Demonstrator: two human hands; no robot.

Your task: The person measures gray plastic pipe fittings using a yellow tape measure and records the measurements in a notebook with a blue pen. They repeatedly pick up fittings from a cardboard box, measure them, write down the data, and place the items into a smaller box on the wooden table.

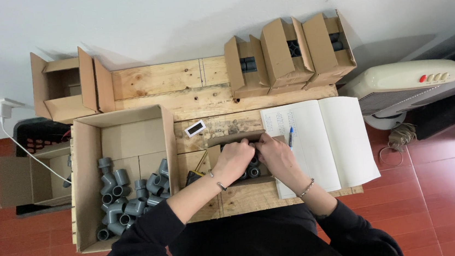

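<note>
Both the left hand (234, 159) and right hand (275, 154) curl fingers into a small open brown cardboard box (239, 160) of grey plastic pipe elbows (253, 171), three o'clock of a large cardboard box (90, 178); grip unclear.

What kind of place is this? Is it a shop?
Probably a small home packing workshop, not a shop. A big box of grey pipe elbows sits on a rough pallet table, three filled cartons wait behind, and an open notebook lies alongside.
</note>
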